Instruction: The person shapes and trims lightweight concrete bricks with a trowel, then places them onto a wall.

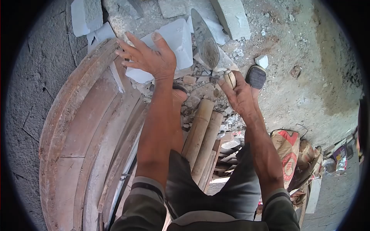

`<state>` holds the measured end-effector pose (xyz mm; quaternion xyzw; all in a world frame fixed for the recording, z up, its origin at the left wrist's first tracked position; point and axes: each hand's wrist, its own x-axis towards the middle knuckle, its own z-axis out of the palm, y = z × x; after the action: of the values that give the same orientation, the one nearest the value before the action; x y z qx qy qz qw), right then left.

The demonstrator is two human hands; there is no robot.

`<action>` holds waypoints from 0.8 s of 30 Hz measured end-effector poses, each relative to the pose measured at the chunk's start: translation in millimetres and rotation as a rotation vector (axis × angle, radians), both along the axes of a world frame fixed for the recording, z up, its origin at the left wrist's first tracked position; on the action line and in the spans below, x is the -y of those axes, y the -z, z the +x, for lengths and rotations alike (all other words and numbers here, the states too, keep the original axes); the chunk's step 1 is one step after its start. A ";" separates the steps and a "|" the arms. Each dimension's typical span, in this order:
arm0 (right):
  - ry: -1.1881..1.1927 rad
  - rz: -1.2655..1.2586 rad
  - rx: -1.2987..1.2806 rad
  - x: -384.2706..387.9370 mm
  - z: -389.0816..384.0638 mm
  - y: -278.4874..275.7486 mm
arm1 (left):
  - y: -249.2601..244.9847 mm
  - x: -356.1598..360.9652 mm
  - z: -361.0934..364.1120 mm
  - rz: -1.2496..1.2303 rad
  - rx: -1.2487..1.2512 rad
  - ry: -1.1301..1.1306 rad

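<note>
My left hand (148,57) grips a pale grey block (173,44), fingers spread over its near face, holding it just above the top of a curved wooden frame (88,127). My right hand (241,94) is closed around the wooden handle of a trowel (205,40); its mortar-smeared blade points up and away, right of the block.
A grey block wall (31,96) rises at left behind the curved frame. Bamboo poles (200,134) lie below my arms. Broken blocks (86,15) and rubble cover the ground ahead. Cement sacks (287,150) and clutter sit lower right. My sandalled foot (256,76) rests near the trowel.
</note>
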<state>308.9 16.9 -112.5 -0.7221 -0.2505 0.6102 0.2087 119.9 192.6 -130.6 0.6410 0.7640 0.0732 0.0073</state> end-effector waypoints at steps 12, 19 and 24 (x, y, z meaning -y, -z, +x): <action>-0.090 -0.050 -0.069 -41.6 0.8 23.1 | -39.6 -32.0 -45.3 -0.316 -0.112 0.765; -0.024 0.083 0.093 12.3 35.4 -5.5 | -66.8 -21.0 -26.9 -0.289 0.027 0.831; 0.447 -0.111 0.043 35.6 74.9 -46.8 | -96.3 -39.7 52.5 -0.299 0.127 0.959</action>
<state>383.7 -18.7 -65.7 -0.7829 -0.0548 0.5460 0.2932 172.4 232.3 -34.3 0.9061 0.3836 -0.0099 0.1784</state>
